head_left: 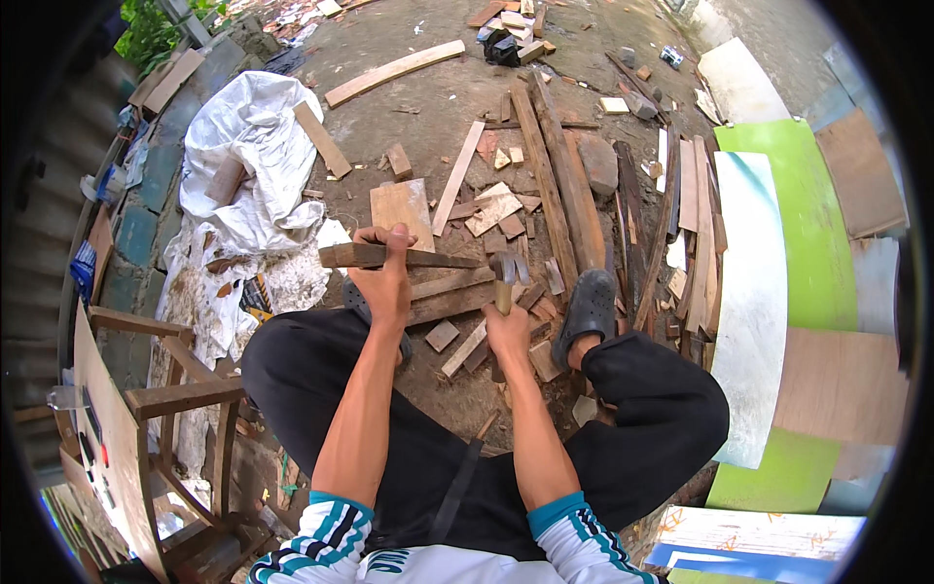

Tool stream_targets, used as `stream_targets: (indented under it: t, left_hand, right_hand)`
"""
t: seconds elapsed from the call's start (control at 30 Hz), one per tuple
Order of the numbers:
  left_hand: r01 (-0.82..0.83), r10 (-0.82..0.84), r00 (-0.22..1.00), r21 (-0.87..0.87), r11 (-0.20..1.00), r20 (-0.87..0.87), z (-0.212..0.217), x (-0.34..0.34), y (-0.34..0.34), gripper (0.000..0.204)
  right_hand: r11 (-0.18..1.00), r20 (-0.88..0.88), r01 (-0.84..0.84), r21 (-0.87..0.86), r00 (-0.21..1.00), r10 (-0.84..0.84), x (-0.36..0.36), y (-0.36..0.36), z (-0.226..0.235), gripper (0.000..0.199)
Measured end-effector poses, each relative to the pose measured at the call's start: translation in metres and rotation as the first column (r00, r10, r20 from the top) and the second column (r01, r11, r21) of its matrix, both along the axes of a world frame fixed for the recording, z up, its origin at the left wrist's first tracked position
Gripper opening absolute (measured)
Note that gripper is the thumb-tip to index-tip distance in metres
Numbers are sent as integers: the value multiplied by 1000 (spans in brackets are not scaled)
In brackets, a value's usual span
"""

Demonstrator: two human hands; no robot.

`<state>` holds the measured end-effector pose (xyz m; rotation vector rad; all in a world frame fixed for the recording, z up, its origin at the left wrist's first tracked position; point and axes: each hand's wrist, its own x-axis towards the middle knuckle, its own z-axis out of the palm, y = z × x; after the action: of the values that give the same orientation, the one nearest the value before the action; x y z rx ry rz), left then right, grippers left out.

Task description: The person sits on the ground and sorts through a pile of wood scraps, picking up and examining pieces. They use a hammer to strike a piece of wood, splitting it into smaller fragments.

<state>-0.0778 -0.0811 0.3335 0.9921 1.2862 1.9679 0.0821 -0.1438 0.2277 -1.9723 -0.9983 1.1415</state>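
Observation:
My left hand (387, 287) is closed round a short, dark wooden board (355, 255) and lifts it above the ground. The thumb lies over the board's top edge. In my right hand (509, 333) is a claw hammer (508, 269), gripped by its wooden handle, its metal head up close to the board's right end. Whether head and board touch I cannot tell. Between my legs rests a long dark blade with a wooden handle (459, 487). Just beyond the board lies a square piece of light plywood (401, 209). Thicker wood pieces (452, 294) lie below it.
A wooden stool-like frame (185, 399) stands at my left. Behind it is a white sack (248, 146). Long beams (559, 165) and scrap wood cover the ground ahead, with a stone block (596, 164) among them. White and green sheets (749, 292) line the right side.

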Motion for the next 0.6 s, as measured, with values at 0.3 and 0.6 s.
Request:
stream_targets:
  t: [0.3, 0.6]
  left_hand:
    - [-202, 198, 894, -34, 979, 401, 25, -84, -2, 32]
    - [98, 179, 843, -472, 876, 508, -25, -73, 53, 46]
  right_hand:
    - [952, -118, 283, -115, 948, -296, 72, -35, 13, 35]
    - [943, -291, 325, -67, 898, -330, 113, -53, 62, 22]
